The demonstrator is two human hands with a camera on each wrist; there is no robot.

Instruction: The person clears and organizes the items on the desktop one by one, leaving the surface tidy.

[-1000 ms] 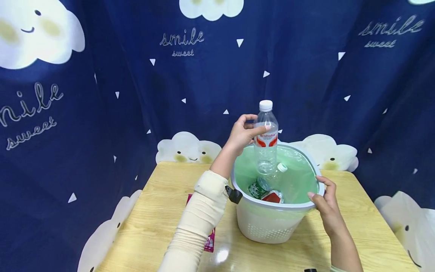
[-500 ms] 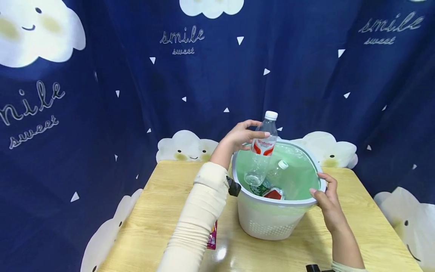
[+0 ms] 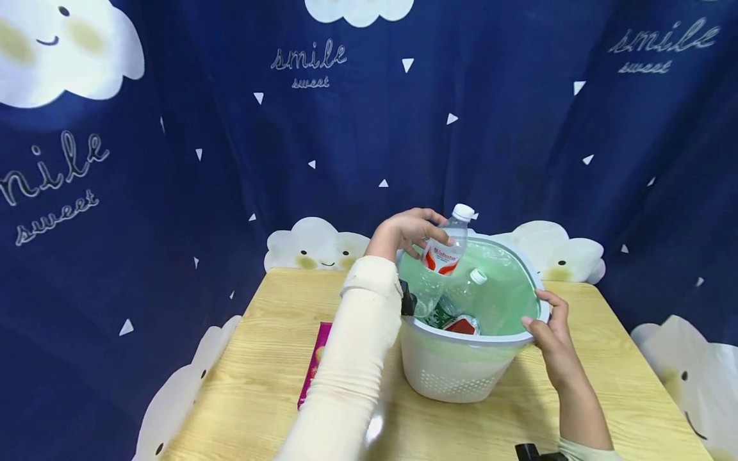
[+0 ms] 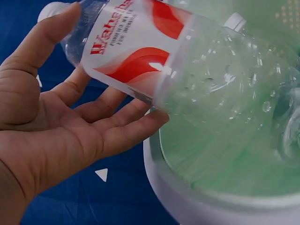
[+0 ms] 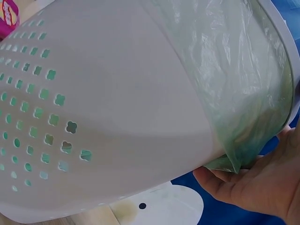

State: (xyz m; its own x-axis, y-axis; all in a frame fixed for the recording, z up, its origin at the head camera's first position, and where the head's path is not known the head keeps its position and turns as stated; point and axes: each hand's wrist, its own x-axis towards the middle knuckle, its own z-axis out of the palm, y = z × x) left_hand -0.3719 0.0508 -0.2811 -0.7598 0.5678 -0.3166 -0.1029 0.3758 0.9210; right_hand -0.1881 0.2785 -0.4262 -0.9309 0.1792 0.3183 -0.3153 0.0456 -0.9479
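My left hand (image 3: 410, 232) holds a clear plastic bottle (image 3: 442, 256) between thumb and fingers, near its shoulder. The bottle has a white cap and a red-and-white label. It leans, with its base down inside a white trash bin (image 3: 455, 381) lined with a green plastic bag (image 3: 507, 282). In the left wrist view the thumb lies on top of the bottle (image 4: 136, 51) and the fingertips touch its underside. My right hand (image 3: 555, 339) grips the bin's right rim; in the right wrist view its fingers are by the folded-over bag (image 5: 239, 126).
Inside the bin lie another clear bottle (image 3: 464, 291) with a white cap and a crumpled red-and-silver piece (image 3: 462, 325). A magenta packet (image 3: 314, 365) lies on the wooden table (image 3: 248, 358), partly behind the left sleeve. A blue curtain (image 3: 346, 141) hangs behind.
My left hand has lowered the bottle, which has gone from upright above the bin to leaning with its base inside. My right hand stays on the rim.
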